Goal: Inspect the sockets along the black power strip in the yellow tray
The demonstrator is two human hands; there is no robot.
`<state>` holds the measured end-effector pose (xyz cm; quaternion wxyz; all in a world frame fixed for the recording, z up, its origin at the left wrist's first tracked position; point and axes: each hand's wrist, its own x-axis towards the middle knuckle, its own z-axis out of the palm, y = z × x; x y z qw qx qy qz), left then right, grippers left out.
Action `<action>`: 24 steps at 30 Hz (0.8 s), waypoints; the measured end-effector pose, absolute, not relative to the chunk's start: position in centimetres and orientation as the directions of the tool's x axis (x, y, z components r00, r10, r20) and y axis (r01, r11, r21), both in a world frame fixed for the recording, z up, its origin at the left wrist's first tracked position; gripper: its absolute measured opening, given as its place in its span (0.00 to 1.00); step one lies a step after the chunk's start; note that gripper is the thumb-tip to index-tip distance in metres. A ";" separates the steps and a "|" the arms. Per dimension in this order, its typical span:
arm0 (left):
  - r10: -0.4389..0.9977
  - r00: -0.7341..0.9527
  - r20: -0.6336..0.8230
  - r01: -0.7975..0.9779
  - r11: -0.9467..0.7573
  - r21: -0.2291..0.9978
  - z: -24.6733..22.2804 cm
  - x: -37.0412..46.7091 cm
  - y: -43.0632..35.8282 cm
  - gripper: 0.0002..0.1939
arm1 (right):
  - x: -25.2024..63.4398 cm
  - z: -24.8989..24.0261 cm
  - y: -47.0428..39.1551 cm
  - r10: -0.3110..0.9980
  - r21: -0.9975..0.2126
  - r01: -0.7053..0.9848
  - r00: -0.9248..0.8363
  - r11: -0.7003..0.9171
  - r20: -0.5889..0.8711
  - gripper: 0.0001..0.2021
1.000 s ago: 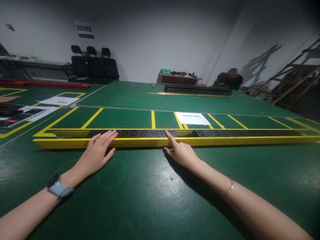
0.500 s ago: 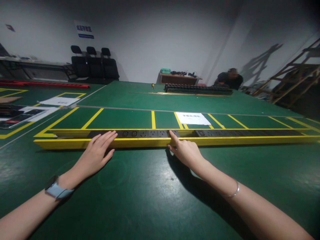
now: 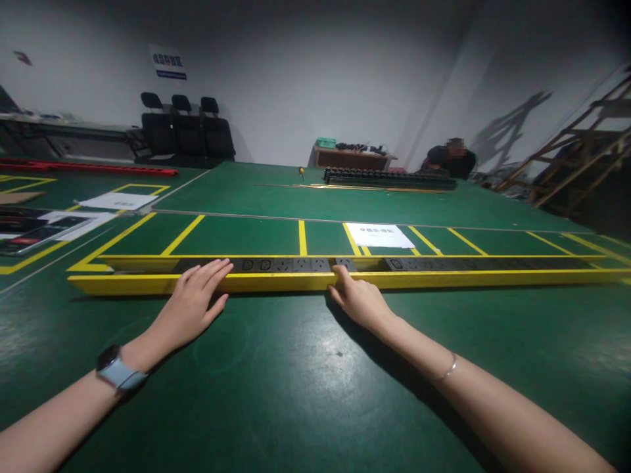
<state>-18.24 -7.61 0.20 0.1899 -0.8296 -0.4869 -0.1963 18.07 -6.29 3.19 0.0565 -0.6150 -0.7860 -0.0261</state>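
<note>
A long yellow channel [image 3: 280,282] lies across the green table, with black socket modules [image 3: 302,264] set in a row inside it. My left hand [image 3: 200,289] is open, its fingers laid over the near wall onto the black modules at the left and its thumb apart outside. My right hand [image 3: 359,299] is closed at the near wall, with the index finger bent over the rim and the thumb against the outer face. Just beyond that finger sits a single socket module [image 3: 346,264], a narrow gap on its left. A wider gap separates it from the right-hand modules [image 3: 428,264].
Behind the channel, a white paper sign [image 3: 379,235] lies among yellow tape lines. Farther back are a long black strip [image 3: 389,177] and a yellow-handled screwdriver [image 3: 302,173]. Papers [image 3: 118,200] and red bars [image 3: 89,168] lie left. A person [image 3: 451,157] is beyond the table.
My right index finger has bent and drawn back toward the near rim. More of the single module and a gap to its left now show. My left hand stays put.
</note>
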 end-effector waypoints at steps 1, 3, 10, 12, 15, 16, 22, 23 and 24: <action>0.734 0.452 0.507 0.881 -0.455 -0.127 0.2 -18.3 -7.6 0.31 | 18.1 3.4 -6.2 0.964 0.008 0.972 -0.235 0.236 0.123 0.21; 0.735 0.458 0.500 0.879 -0.458 -0.132 0.2 -18.3 -7.6 0.31 | 18.1 4.0 -6.2 0.962 0.067 0.968 -0.249 0.243 0.112 0.20; 0.740 0.458 0.493 0.879 -0.460 -0.125 0.4 -18.4 -7.6 0.31 | 18.4 5.0 -6.3 0.968 0.131 0.961 -0.249 0.242 0.035 0.21; 0.741 0.456 0.492 0.879 -0.461 -0.121 0.5 -18.3 -7.6 0.30 | 18.9 5.2 -6.1 0.977 0.122 0.971 -0.211 0.206 0.022 0.22; 0.738 0.459 0.495 0.877 -0.464 -0.123 0.5 -18.3 -7.7 0.30 | 20.2 5.6 -5.7 0.988 0.096 0.984 -0.151 0.152 -0.012 0.24; 0.737 0.460 0.494 0.877 -0.465 -0.124 0.5 -18.3 -7.7 0.30 | 20.6 5.9 -5.6 0.990 0.086 0.987 -0.137 0.139 -0.028 0.25; 0.733 0.462 0.500 0.876 -0.467 -0.125 0.4 -18.3 -7.6 0.30 | 21.6 6.9 -5.6 0.991 0.075 0.993 -0.086 0.094 -0.102 0.26; 0.731 0.462 0.502 0.876 -0.466 -0.126 0.3 -18.3 -7.6 0.30 | 21.5 7.0 -5.7 0.991 0.080 0.993 -0.079 0.088 -0.108 0.26; 0.731 0.462 0.503 0.876 -0.466 -0.127 0.3 -18.3 -7.6 0.30 | 21.3 7.0 -5.7 0.991 0.083 0.993 -0.075 0.085 -0.113 0.27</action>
